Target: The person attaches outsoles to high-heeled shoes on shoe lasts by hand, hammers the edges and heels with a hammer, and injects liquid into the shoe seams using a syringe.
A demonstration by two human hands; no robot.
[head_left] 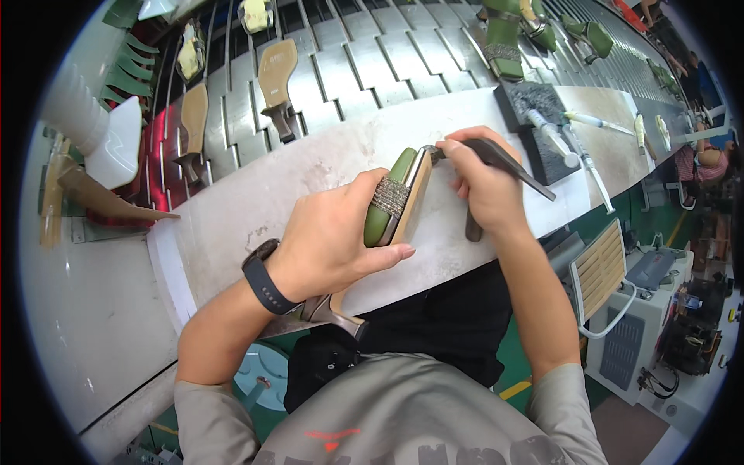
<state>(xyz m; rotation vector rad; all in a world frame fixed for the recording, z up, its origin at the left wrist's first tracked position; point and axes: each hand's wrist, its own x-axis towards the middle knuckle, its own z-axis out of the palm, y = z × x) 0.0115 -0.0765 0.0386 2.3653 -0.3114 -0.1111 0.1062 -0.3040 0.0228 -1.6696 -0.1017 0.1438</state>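
My left hand (329, 229) grips a green high-heeled sandal (401, 170) on its side, fingers behind and thumb across the tan sole. A woven, glittery band (390, 197) crosses its green upper. Beneath my wrist, the heel (333, 311) sticks out toward me. My right hand (488, 182) is closed round dark metal pincers (504, 164), with one handle slanting to the right and the other pointing down. Their jaws touch the sole's edge at the toe end; whether they bite on anything is too small to tell.
A slatted metal conveyor (364, 54) runs beyond the white worktop (318, 174), carrying tan soles (277, 74) and green shoe parts (504, 39). On the right lie a black block (542, 128) and syringes (593, 170). A white funnel-like container (116, 143) stands left, near a tan sole (108, 194).
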